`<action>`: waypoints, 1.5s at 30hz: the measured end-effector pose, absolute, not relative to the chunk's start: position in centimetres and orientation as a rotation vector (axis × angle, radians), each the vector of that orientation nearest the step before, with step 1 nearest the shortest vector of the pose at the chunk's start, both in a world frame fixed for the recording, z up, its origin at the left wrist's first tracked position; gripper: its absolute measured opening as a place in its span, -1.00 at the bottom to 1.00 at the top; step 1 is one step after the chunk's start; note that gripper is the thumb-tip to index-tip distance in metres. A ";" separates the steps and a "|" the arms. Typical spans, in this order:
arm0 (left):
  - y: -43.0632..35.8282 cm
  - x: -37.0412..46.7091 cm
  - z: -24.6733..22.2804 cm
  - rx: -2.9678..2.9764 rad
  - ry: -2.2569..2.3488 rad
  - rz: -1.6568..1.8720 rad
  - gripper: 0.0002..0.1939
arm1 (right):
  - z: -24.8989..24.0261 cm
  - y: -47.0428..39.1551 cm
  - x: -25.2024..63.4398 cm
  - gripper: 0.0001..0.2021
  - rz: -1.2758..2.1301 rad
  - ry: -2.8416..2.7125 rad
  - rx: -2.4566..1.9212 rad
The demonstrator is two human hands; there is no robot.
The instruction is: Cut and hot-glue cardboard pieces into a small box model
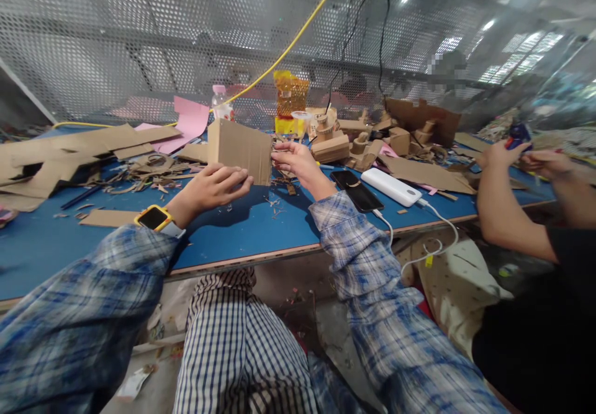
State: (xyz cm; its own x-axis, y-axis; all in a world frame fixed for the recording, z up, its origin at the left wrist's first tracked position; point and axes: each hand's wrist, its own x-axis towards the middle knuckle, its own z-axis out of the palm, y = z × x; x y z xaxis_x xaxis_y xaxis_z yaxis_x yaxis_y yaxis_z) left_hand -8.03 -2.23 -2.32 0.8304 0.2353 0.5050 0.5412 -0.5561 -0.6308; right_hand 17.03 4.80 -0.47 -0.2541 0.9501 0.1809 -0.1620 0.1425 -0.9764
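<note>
Brown corrugated cardboard piece (239, 150), flat rectangular panel, plain face toward camera, held upright above the blue table between both hands. Lower left edge gripped, right edge pinched near the top. Left side looks folded back.

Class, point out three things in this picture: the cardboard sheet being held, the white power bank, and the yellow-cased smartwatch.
cardboard sheet (242, 149), head view, middle of its flat face.
white power bank (391, 187), head view, centre of its top.
yellow-cased smartwatch (153, 218), head view, its dark screen.
</note>
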 end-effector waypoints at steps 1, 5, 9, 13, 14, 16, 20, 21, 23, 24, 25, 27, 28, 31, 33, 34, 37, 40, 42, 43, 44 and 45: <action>-2.2 -8.0 -2.4 -2.156 -0.580 -0.436 -0.54 | -0.6 4.9 17.0 -0.79 1.334 -1.369 -0.843; -2.2 -7.7 -2.7 -2.105 -0.584 -0.378 -0.57 | -1.1 5.5 16.7 -0.69 1.313 -1.365 -0.822; -2.5 -7.4 -2.4 -2.087 -0.484 -0.471 -0.59 | -1.4 5.9 16.4 -0.63 1.316 -1.352 -0.797; -2.8 -7.2 -2.0 -1.999 -0.431 -0.473 -0.66 | -1.3 5.8 16.3 -0.63 1.341 -1.344 -0.749; -2.8 -7.2 -1.9 -1.986 -0.439 -0.461 -0.66 | -1.2 5.7 16.4 -0.63 1.345 -1.346 -0.736; -2.7 -7.2 -2.0 -1.969 -0.456 -0.441 -0.67 | -1.0 5.6 16.5 -0.60 1.349 -1.352 -0.720; -2.4 -7.5 -2.3 -2.010 -0.543 -0.402 -0.64 | -0.7 5.5 16.9 -0.60 1.351 -1.347 -0.707; -2.4 -7.6 -2.4 -2.031 -0.564 -0.393 -0.62 | -0.7 5.6 17.0 -0.60 1.346 -1.345 -0.701; -2.4 -7.7 -2.4 -2.062 -0.573 -0.401 -0.60 | -0.7 5.7 17.2 -0.62 1.331 -1.351 -0.689; -2.5 -7.8 -2.4 -2.073 -0.573 -0.416 -0.60 | -0.7 5.8 17.2 -0.63 1.324 -1.360 -0.686; -2.5 -7.9 -2.4 -2.086 -0.578 -0.435 -0.59 | -0.8 5.9 17.3 -0.65 1.315 -1.373 -0.687; -2.6 -8.0 -2.2 -2.135 -0.604 -0.475 -0.57 | -0.8 6.1 17.3 -0.70 1.287 -1.401 -0.705; -2.7 -8.1 -2.1 -2.168 -0.621 -0.490 -0.55 | -0.7 6.1 17.4 -0.73 1.270 -1.413 -0.722; -2.6 -8.1 -2.0 -2.212 -0.638 -0.501 -0.54 | -0.5 6.0 17.4 -0.84 1.229 -1.460 -0.788; -2.6 -8.1 -2.0 -2.178 -0.620 -0.485 -0.57 | -0.3 5.8 17.3 -0.93 1.219 -1.504 -0.831; -2.5 -8.1 -2.0 -2.160 -0.610 -0.479 -0.58 | -0.2 5.7 17.3 -0.96 1.210 -1.525 -0.848; -2.5 -8.0 -2.0 -2.148 -0.590 -0.480 -0.61 | 0.0 5.5 17.2 -0.88 1.178 -1.565 -0.883; -2.6 -8.0 -1.9 -2.135 -0.575 -0.473 -0.60 | 0.3 5.2 17.2 -0.79 1.198 -1.569 -0.932; -2.6 -7.9 -1.8 -2.084 -0.538 -0.470 -0.62 | 0.4 5.0 17.1 -0.75 1.240 -1.550 -0.950; -2.6 -7.9 -1.8 -2.057 -0.513 -0.473 -0.63 | 0.5 4.9 17.1 -0.74 1.262 -1.536 -0.947; -2.6 -8.0 -1.8 -2.038 -0.495 -0.478 -0.64 | 0.6 4.8 17.1 -0.73 1.283 -1.520 -0.938; -2.5 -8.0 -1.8 -2.034 -0.487 -0.483 -0.64 | 0.6 4.7 17.1 -0.74 1.300 -1.504 -0.928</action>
